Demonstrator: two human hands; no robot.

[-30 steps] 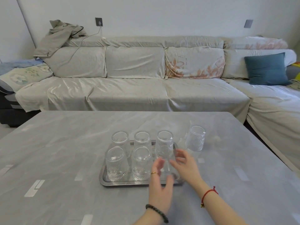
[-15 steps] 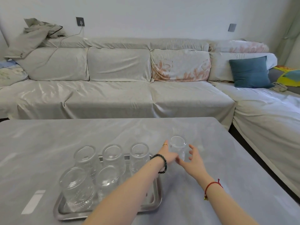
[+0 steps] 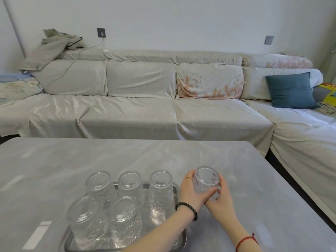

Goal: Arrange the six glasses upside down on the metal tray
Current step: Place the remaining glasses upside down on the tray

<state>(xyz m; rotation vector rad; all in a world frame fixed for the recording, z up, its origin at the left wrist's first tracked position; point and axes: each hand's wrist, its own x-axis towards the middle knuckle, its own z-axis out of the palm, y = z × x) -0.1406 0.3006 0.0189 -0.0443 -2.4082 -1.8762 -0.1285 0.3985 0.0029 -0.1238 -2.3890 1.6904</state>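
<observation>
While five ribbed glasses (image 3: 125,202) stand inverted on the metal tray (image 3: 179,239), left hand (image 3: 190,190) and right hand (image 3: 221,197) together clasp the sixth glass (image 3: 205,180), tilted, beside the tray over the bench (image 3: 54,170).

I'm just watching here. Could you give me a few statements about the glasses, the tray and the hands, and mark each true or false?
1. Five glasses stand upside down on the metal tray. True.
2. The sixth glass is already on the tray. False: it is held to the right of the tray.
3. Both the left hand and the right hand touch the sixth glass. True.
4. The tray's front right spot holds a glass. False: it is free, with the left forearm across it.
5. A blue cushion lies on the sofa. True.
</observation>
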